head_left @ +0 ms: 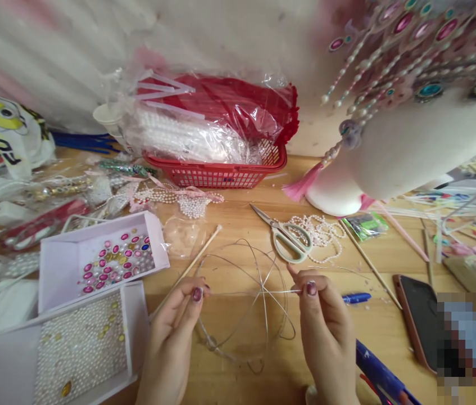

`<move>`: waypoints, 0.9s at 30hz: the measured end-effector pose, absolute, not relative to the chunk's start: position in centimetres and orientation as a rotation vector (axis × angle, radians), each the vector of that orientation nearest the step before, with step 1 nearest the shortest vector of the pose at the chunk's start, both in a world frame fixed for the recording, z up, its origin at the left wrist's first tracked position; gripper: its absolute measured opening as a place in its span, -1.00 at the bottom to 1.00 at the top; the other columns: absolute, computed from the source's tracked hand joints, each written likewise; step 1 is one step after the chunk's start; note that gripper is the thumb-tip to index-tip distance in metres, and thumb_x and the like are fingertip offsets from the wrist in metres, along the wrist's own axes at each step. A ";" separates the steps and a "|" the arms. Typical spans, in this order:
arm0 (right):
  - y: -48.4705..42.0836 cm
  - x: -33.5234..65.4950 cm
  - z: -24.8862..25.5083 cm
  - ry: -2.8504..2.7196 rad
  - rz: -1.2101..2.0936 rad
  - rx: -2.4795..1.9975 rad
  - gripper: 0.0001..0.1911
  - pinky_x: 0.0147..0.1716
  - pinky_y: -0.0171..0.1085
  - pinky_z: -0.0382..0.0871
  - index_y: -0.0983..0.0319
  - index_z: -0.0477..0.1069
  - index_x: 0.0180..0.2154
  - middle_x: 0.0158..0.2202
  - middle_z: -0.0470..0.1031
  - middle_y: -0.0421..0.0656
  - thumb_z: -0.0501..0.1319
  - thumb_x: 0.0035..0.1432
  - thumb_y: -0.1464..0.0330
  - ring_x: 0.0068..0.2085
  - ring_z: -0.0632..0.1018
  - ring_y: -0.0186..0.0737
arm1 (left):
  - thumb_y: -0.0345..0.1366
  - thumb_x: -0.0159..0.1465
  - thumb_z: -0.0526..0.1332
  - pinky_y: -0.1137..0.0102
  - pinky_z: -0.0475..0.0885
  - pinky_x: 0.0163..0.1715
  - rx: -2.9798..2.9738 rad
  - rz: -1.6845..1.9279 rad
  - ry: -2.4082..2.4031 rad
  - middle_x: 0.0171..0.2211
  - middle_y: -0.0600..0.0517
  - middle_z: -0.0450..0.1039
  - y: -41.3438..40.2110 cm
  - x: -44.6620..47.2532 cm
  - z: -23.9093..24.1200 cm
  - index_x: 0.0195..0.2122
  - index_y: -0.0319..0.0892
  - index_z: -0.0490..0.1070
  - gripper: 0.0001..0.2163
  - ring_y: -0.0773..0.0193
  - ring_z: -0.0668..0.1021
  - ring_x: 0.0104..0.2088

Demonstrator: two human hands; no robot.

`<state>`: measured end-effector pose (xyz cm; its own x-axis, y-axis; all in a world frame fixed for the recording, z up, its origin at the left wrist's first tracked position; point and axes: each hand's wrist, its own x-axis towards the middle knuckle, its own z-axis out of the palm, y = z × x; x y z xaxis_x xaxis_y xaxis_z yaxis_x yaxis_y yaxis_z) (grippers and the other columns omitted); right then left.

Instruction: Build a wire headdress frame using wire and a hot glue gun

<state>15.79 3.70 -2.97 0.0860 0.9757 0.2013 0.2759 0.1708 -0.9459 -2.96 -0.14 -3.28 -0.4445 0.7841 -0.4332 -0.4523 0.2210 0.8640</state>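
Thin silvery wire (262,291) lies in a loose circle on the wooden table, its strands crossing star-like in the middle. My right hand (326,332) pinches a wire end between thumb and forefinger, at the circle's right side. Opposite it, my left hand (172,332) is closed in a pinch on a fine, faint strand that runs across toward the crossing. Just above my right fingertips rest scissors (282,233) with pale handles, blades partly apart. Beside them is a heap of small pearl strings (324,239). A thin wooden stick (199,253) passes behind my left fingers.
At left stand a white box of pink gems (105,261) and one of pearls (81,337). A red basket (221,169) holds bagged beads behind. A white mannequin head (423,129) with beaded headdress, a phone (417,320), a blue pen (356,298) and a blue tool (383,374) occupy the right.
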 end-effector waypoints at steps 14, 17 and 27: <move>3.2 15.7 -2.7 -1.390 0.799 -1.085 -0.76 0.10 -0.13 0.29 0.15 0.38 -0.29 -0.35 0.29 -0.25 0.03 0.45 0.38 -0.21 0.37 -0.24 | -0.07 0.20 0.40 0.45 0.40 -0.01 0.654 1.535 1.460 -0.32 0.02 0.52 -0.6 -3.0 -2.8 -0.40 -0.09 0.60 -0.79 0.22 0.53 -0.13; 2.5 15.6 -2.5 -1.405 0.756 -0.977 -0.80 -0.08 -0.16 0.34 0.16 0.42 -0.23 -0.33 0.33 -0.21 0.05 0.44 0.38 -0.19 0.40 -0.20 | -0.10 0.26 0.35 0.45 0.41 0.01 0.725 1.613 1.405 -0.35 0.05 0.49 -1.4 -3.0 -2.8 -0.40 -0.08 0.57 -0.81 0.27 0.52 -0.20; 1.0 15.8 -2.3 -1.437 0.538 -1.313 -0.76 0.03 -0.12 0.32 0.07 0.34 0.06 -0.04 0.46 -0.12 0.14 0.39 0.26 0.02 0.49 -0.13 | -0.12 -0.05 0.56 0.52 0.47 -0.27 0.526 2.099 1.298 -0.54 0.17 0.30 -1.3 -7.0 2.5 -0.54 -0.14 0.43 -0.67 0.38 0.35 -0.46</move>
<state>15.83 1.03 -2.29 0.1718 0.9036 0.3924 0.4234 0.2919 -0.8576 -7.00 -1.32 2.52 -0.7360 0.6768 0.0164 -0.2875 -0.3343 0.8976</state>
